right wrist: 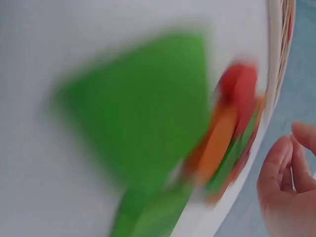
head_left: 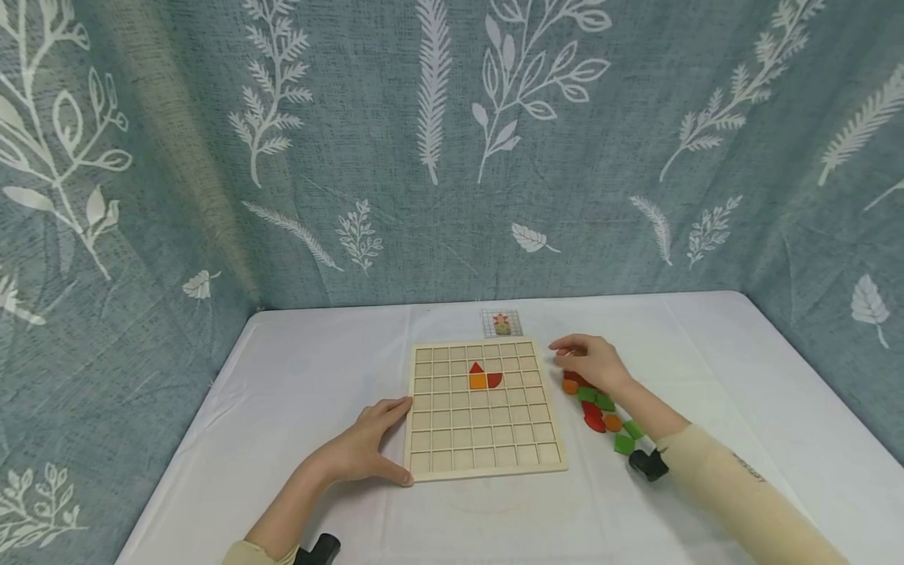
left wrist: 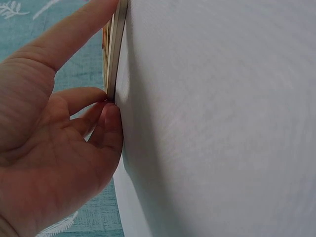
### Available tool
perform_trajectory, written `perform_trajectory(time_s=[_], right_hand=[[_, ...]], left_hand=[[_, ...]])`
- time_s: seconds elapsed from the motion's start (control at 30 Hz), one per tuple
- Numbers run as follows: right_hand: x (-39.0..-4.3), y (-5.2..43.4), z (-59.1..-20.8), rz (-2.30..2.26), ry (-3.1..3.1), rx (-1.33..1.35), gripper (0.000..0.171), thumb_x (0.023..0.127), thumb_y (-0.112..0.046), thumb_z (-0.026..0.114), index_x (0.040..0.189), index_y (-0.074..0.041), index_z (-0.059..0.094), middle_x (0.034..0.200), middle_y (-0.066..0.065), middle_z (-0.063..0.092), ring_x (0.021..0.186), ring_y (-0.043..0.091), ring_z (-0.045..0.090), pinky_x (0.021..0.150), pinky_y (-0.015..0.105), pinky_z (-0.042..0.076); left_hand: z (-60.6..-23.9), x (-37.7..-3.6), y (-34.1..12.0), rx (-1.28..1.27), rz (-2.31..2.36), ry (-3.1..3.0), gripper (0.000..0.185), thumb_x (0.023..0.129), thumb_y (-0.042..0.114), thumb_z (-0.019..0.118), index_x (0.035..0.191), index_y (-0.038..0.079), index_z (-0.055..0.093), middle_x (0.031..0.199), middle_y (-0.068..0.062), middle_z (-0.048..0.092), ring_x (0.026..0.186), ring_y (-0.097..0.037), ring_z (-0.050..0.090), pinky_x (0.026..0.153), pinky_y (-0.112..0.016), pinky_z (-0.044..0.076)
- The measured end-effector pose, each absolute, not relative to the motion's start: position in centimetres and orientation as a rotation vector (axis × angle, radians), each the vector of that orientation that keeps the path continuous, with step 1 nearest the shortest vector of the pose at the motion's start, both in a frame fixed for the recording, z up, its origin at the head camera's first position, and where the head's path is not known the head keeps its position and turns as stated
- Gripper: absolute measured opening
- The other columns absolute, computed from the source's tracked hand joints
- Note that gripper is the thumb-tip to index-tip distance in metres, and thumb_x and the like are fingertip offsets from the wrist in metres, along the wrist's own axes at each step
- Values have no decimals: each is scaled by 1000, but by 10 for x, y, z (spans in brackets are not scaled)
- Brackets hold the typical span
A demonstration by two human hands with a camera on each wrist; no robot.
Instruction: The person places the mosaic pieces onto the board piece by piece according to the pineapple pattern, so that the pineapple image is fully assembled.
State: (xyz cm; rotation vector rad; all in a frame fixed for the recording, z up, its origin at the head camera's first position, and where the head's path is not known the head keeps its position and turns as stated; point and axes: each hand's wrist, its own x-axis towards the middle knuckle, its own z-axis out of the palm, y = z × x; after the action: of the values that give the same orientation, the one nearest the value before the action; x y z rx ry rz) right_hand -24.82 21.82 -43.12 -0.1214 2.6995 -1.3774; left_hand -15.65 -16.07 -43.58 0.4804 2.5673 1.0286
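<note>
A pale wooden grid board (head_left: 462,435) lies on the white table. On it are an orange square (head_left: 478,381), a red triangle (head_left: 476,367) above the square and a red quarter-round piece (head_left: 494,380) at its right. My left hand (head_left: 363,447) rests against the board's left edge, thumb near the front corner and fingers farther up; the left wrist view shows fingertips at the edge (left wrist: 116,54). My right hand (head_left: 592,362) is raised beside the board's right edge, thumb and finger tips together in the right wrist view; I cannot tell whether a small piece is between them.
Loose pieces lie in a string right of the board, under and beside my right forearm: green ones (head_left: 625,444), orange ones (head_left: 613,423) and red ones (head_left: 593,421). A small pattern card (head_left: 502,323) lies beyond the board. A patterned blue-green curtain (head_left: 438,235) stands behind the table.
</note>
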Motion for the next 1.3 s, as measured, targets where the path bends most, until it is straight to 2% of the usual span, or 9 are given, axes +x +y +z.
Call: perform_trajectory(time_s=[0.17, 0.3, 0.6, 0.9, 1.13, 1.3], right_hand=[[-250, 247, -431, -1263, 2764, -3, 31, 94, -15, 64, 121, -2, 65, 113, 18, 62, 93, 28, 60, 67, 30, 54], [-250, 257, -433, -1198, 2770, 7, 33, 93, -14, 65, 123, 1, 64, 114, 19, 61, 98, 30, 60, 71, 31, 55], [-254, 248, -436, -1077, 2806, -44, 33, 89, -16, 70, 116, 1, 66, 107, 18, 63, 84, 25, 59, 67, 29, 53], [-257, 241, -438, -1006, 2857, -9, 38, 85, -25, 76, 113, -1, 66, 102, 13, 63, 88, 25, 56, 70, 32, 51], [-257, 237, -438, -1028, 2866, -4, 32, 85, -23, 76, 108, -1, 69, 93, 10, 67, 82, 23, 58, 70, 32, 51], [-257, 237, -437, -1056, 2859, 11, 33, 85, -24, 76, 109, -2, 70, 95, 10, 68, 82, 23, 58, 69, 31, 52]], left_hand=[[-435, -156, -160, 486, 1023, 2574, 115, 60, 33, 92, 152, 1, 31, 152, -17, 31, 141, -38, 21, 111, -58, 22], [-433, -155, -160, 482, 1029, 2568, 115, 60, 32, 93, 151, 0, 31, 152, -19, 30, 141, -40, 21, 111, -59, 22], [-434, -155, -160, 469, 1036, 2556, 115, 60, 32, 92, 152, 2, 30, 153, -18, 29, 141, -39, 21, 111, -59, 21], [-434, -155, -161, 494, 1051, 2553, 114, 61, 31, 92, 152, 1, 30, 153, -18, 29, 141, -39, 20, 111, -60, 20], [-434, -156, -162, 491, 1058, 2551, 114, 61, 31, 92, 152, 1, 30, 153, -18, 30, 141, -39, 20, 111, -61, 21], [-434, -156, -162, 491, 1056, 2543, 114, 61, 32, 92, 152, 1, 30, 153, -18, 30, 141, -39, 20, 111, -60, 21]])
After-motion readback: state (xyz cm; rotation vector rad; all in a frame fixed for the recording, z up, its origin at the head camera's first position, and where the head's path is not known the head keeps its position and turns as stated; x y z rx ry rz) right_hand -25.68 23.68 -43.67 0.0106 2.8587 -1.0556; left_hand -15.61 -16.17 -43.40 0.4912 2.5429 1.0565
